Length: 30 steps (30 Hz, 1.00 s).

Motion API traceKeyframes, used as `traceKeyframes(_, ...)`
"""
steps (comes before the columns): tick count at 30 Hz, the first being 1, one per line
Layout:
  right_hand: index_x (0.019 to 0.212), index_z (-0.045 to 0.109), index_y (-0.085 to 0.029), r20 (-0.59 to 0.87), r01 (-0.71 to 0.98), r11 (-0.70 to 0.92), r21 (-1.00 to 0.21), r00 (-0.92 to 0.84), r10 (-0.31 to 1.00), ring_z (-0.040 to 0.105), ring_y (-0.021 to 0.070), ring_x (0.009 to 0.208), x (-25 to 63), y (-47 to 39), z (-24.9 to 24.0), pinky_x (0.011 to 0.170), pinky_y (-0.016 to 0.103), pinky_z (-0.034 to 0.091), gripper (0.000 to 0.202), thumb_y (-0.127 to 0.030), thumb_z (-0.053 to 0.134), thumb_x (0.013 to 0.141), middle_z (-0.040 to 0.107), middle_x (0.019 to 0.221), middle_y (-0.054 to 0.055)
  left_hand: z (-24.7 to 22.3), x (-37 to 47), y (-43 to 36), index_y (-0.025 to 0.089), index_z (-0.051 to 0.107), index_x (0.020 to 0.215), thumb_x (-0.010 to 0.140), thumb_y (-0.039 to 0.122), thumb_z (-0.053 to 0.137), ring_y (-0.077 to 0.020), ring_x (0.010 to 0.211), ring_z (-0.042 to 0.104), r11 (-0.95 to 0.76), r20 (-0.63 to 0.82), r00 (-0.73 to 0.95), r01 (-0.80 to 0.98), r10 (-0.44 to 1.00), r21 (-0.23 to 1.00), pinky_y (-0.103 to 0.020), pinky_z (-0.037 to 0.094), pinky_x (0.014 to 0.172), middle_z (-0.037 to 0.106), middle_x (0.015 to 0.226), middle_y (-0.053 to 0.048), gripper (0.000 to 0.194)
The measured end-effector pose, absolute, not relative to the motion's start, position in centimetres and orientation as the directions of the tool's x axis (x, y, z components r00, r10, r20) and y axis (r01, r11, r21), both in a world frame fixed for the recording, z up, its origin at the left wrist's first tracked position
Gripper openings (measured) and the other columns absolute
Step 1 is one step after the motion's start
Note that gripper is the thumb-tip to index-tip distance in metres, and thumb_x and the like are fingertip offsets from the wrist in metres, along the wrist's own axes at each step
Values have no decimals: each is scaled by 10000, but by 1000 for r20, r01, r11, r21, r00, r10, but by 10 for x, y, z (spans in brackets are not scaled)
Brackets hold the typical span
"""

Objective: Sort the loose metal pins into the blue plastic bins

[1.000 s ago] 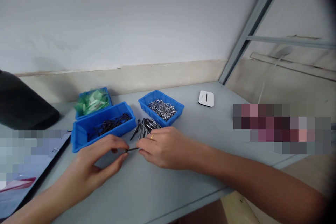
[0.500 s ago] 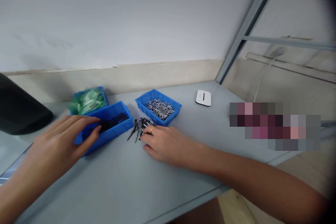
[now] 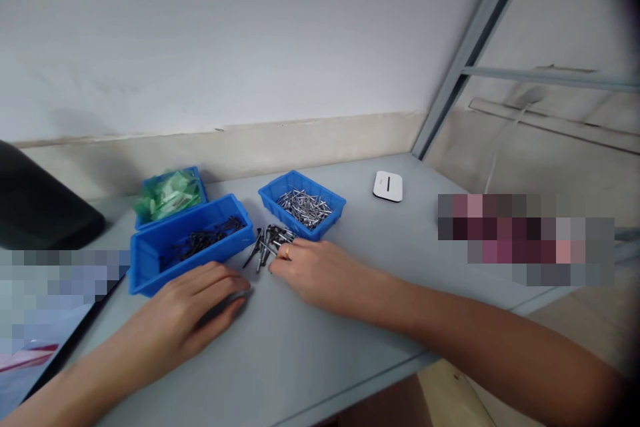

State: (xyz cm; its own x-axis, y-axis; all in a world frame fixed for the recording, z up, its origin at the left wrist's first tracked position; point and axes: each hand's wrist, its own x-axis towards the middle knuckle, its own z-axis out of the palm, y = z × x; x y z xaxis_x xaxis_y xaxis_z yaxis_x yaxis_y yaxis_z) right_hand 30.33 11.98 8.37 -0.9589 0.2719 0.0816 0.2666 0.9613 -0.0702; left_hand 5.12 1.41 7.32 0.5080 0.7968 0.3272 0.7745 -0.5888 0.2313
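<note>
My left hand (image 3: 203,307) hovers low over the grey tabletop, in front of a long blue bin (image 3: 145,273) of dark screws (image 3: 210,237). Its thumb and fingers are apart, with nothing visible between them. At the near edge of a small mixed pile of dark and silver screws or rivets (image 3: 267,243), my right hand (image 3: 320,273), wearing a ring, has its fingers curled and pressed together. Whatever they may grip is hidden. A second blue bin (image 3: 337,211), holding silver rivet-like pins (image 3: 305,207), stands just behind the pile.
A third blue bin (image 3: 200,177) with green plastic bags (image 3: 175,193) stands at the back left. The white square device (image 3: 388,187) lies at the back right. A dark object (image 3: 40,207) stands far left; metal frame bars (image 3: 450,87) rise on the right.
My left hand has come out of the bin of dark screws and moved right and nearer, toward the pile. My right hand stays at the pile, its fingers drawn closer together.
</note>
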Motion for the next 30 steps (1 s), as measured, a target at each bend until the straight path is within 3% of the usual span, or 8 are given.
traceKeyframes(12,1021,650,-152,120,221,972,-80,-966,229,666,204,910,304,122,84,752,318,548,234,37,514,996,706,985,69,76,51,14,272,759,1058,1099,353,528,-198,811,794,-554,281,486,789,828,266,-277,615,733,800,905,-8,248)
traceKeyframes(20,1029,648,-146,119,198,978,-72,-971,206,660,192,878,305,121,83,732,303,524,283,76,484,965,704,959,63,77,50,13,264,741,1078,1110,323,534,-183,798,785,-602,317,529,771,787,210,-264,596,727,792,899,6,218)
traceKeyframes(30,1074,676,-132,112,132,987,-96,-983,143,673,191,916,303,120,91,837,297,551,268,39,492,982,726,986,70,78,52,13,267,735,1079,1108,349,536,-192,791,797,-570,309,496,789,811,230,-272,610,716,798,906,2,218)
